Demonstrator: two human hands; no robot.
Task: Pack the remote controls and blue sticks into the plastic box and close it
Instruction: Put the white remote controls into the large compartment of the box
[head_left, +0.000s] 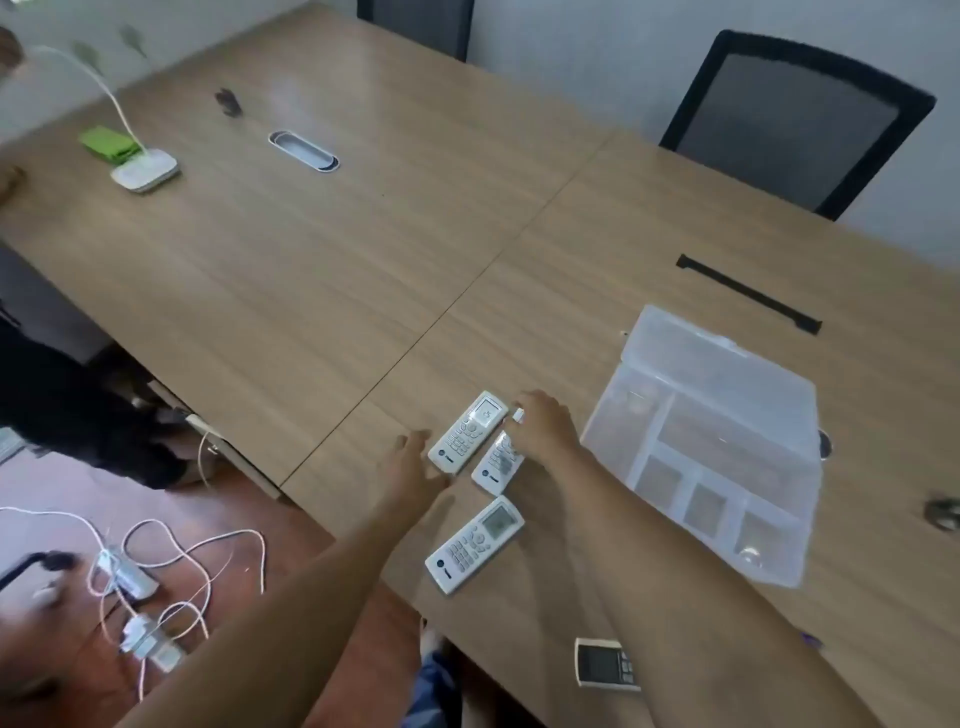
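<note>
From my feed I see a long wooden table (311, 260) with an oval cable grommet (304, 151) set into its far left part, a white lamp base (145, 170) with a curved neck just beside a green pad (106, 143), and a small dark object (228, 101), too blurred for me to identify. A black bar (748, 293) lies on the right side of the table, and two black mesh chairs (795, 122) stand along the far edge. On the floor at lower left I see tangled white cables (171, 566) with white adapters (150, 644).
</note>
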